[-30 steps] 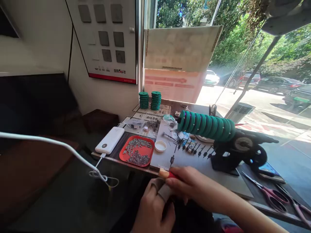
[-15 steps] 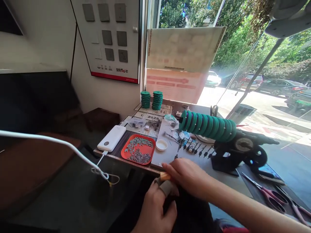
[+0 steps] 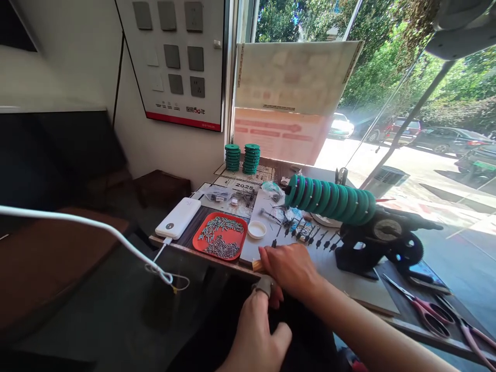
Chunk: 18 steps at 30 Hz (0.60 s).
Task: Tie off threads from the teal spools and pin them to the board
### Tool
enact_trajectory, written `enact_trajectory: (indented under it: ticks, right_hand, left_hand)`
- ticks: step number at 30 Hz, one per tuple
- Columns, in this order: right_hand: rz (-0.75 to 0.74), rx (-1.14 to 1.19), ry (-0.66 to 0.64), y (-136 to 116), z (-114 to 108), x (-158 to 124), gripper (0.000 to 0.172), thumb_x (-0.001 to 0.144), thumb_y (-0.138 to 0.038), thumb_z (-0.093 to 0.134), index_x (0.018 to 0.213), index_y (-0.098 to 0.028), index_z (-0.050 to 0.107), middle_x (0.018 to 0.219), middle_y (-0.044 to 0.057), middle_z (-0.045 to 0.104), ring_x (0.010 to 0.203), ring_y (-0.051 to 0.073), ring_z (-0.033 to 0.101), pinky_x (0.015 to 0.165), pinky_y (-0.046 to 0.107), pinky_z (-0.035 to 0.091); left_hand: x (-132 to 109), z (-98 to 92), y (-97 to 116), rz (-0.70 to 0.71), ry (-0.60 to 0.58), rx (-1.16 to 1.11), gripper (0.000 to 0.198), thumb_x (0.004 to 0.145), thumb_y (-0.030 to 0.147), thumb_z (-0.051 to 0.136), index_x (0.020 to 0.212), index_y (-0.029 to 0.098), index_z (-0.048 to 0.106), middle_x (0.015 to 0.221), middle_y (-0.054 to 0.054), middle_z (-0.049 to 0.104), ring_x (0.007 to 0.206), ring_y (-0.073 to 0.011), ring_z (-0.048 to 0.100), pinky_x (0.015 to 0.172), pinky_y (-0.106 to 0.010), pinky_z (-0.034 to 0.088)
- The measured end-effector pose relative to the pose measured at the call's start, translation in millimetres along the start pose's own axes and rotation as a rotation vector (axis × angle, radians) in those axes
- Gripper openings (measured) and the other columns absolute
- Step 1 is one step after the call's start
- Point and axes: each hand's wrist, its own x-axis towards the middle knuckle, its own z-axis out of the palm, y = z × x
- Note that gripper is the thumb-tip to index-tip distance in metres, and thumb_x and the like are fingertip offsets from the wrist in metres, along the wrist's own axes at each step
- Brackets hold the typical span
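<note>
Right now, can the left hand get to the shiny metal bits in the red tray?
Probably yes: the red tray sits at the near edge of the table, the metal bits lie uncovered, and the right hand is off to the tray's right. Nothing seems to block the left hand.

the dark worktop (image 3: 189,239) is largely covered. in its middle a pale board (image 3: 329,267) is laid; left of that, a red tray (image 3: 237,235) and a white power bank (image 3: 178,219) are set near the front edge, with printed paper (image 3: 240,183) spread behind. at the right, pink-handled scissors (image 3: 429,311) are laid.
</note>
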Motion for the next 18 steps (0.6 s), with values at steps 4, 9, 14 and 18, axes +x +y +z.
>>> enact_trajectory:
  ticks: [4, 9, 14, 18]
  right_hand:
    - [-0.046, 0.224, -0.139, 8, -9, -10, 0.049, 0.091, -0.032, 0.026, 0.063, -0.016, 0.063, 0.062, 0.006, 0.067, 0.06, 0.015, 0.062, 0.05, 0.021, 0.034]
    - [-0.027, -0.005, -0.027, 4, 1, -11, 0.048, 0.09, -0.031, 0.027, 0.064, -0.017, 0.064, 0.058, 0.009, 0.066, 0.055, 0.019, 0.064, 0.045, 0.023, 0.031]
    - [-0.055, -0.091, 0.08, 0, 10, 0, 0.045, 0.091, -0.029, 0.028, 0.066, -0.019, 0.064, 0.062, 0.007, 0.069, 0.056, 0.019, 0.065, 0.043, 0.023, 0.027]
    - [-0.117, -0.03, 0.152, 11, 3, -12, 0.036, 0.09, -0.034, 0.032, 0.072, -0.02, 0.061, 0.059, 0.003, 0.067, 0.052, 0.016, 0.063, 0.044, 0.023, 0.026]
  left_hand:
    - [-5, 0.0, -2, 0.065, -0.081, -0.014, 0.026, 0.056, 0.003, 0.042, 0.076, 0.018, 0.05, 0.082, -0.006, 0.055, 0.08, -0.0209, 0.049, 0.075, -0.032, 0.036]
    - [-4, 2.9, -1, -0.002, -0.022, 0.006, 0.024, 0.054, 0.004, 0.044, 0.073, 0.019, 0.049, 0.081, -0.006, 0.055, 0.077, -0.0204, 0.049, 0.071, -0.031, 0.037]
    - [1, 3.7, 6, -0.037, 0.011, 0.016, 0.023, 0.054, 0.004, 0.046, 0.071, 0.018, 0.051, 0.074, -0.003, 0.053, 0.07, -0.0177, 0.047, 0.069, -0.03, 0.038]
    - [1, -10.8, -10, 0.071, -0.063, -0.144, 0.004, 0.067, 0.015, 0.052, 0.069, 0.019, 0.052, 0.067, 0.0, 0.05, 0.065, -0.0151, 0.046, 0.065, -0.026, 0.04]
